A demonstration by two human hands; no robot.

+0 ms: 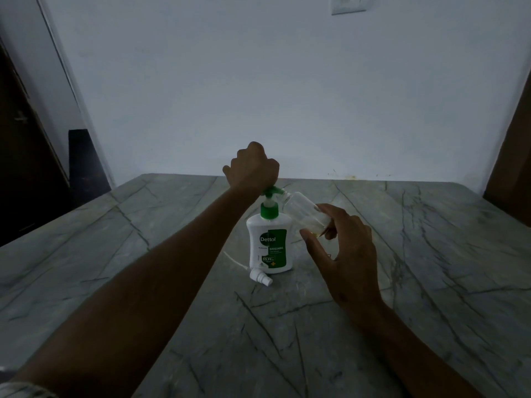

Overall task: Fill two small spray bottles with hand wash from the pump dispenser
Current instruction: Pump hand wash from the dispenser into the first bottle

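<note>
A white hand-wash pump dispenser (269, 245) with a green pump head stands upright on the grey marble table (402, 282). My left hand (253, 168) sits curled on top of the pump head. My right hand (342, 248) pinches a small clear spray bottle (304, 212), tilted with its open mouth at the pump nozzle. A little yellowish liquid lies in the bottle's bottom. The bottle's white spray cap (260, 277) with its thin dip tube lies on the table at the dispenser's left foot. A second spray bottle is not visible.
A plain wall stands just behind the table's far edge. A dark door and a dark low object (83, 159) are at the left, a brown panel (514, 156) at the right. A wall switch plate (348, 4) is at the top.
</note>
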